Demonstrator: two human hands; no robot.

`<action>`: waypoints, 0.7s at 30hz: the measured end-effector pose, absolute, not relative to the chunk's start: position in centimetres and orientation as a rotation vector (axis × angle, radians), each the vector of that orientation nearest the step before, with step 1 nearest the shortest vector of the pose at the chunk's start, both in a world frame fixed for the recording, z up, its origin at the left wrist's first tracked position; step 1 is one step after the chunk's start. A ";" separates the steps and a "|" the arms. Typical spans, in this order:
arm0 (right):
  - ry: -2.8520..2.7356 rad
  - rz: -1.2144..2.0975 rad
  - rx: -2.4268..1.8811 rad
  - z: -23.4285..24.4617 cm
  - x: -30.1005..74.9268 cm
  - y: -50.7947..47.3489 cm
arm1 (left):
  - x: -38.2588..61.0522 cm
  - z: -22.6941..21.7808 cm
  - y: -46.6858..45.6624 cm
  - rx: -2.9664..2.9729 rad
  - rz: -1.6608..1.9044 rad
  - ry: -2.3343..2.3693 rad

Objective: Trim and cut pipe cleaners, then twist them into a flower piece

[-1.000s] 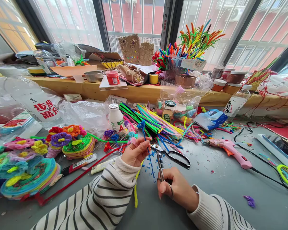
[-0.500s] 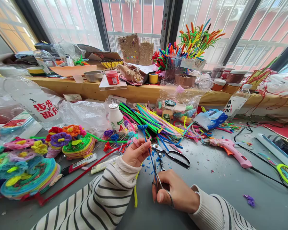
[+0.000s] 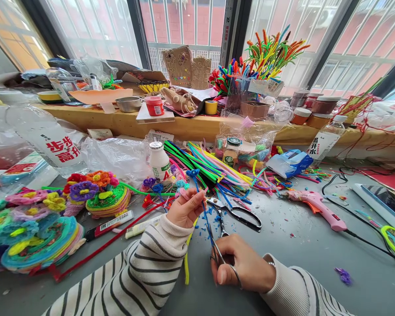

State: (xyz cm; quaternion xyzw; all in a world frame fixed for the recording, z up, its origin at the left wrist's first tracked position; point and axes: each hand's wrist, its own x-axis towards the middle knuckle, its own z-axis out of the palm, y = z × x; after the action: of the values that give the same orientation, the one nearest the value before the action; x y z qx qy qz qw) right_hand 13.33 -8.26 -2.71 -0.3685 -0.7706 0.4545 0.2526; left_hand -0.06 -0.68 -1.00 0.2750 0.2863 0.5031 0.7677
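Between thumb and fingers, my left hand (image 3: 188, 208) pinches a blue pipe cleaner (image 3: 198, 185) whose top end is shaped into a small blue flower (image 3: 192, 173). The stem runs down from the fingers toward my right hand (image 3: 242, 265). That hand is wrapped round the handles of small silver scissors (image 3: 219, 252), with the blades pointing up along the blue stem. Whether the blades touch the stem I cannot tell. Bits of blue fuzz lie on the table just behind. A larger pair of black-handled scissors (image 3: 243, 218) rests beyond my hands.
Bundled colourful pipe cleaners (image 3: 213, 164) lie behind my hands. A white bottle (image 3: 158, 162) stands beside them. Finished fuzzy flowers (image 3: 33, 228) pile up at left. A pink glue gun (image 3: 319, 208) with its cord lies at right, near a purple scrap (image 3: 342, 275). A yellow pipe cleaner (image 3: 186, 263) hangs by my left sleeve.
The scissors have moved up along the blue stem, and their blades now look closer together. The blue flower has shifted slightly left and up. Both hands keep their grips.
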 end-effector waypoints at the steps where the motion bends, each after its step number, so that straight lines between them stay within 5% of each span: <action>1: -2.087 1.235 -0.999 -2.9 13.3 -8.3 | -0.1 -0.9 -0.7 0.598 1.095 0.625; 21: -1.792 1.181 -1.147 -3.5 12.8 -8.3 | -0.3 -1.2 -0.7 0.553 1.219 0.608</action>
State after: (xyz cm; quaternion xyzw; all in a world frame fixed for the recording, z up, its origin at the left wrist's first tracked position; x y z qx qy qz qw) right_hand 12.78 -8.26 -3.49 -0.4423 -0.6906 0.4553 0.3466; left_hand -0.34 -0.71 -1.18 0.2521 0.2773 0.5562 0.7417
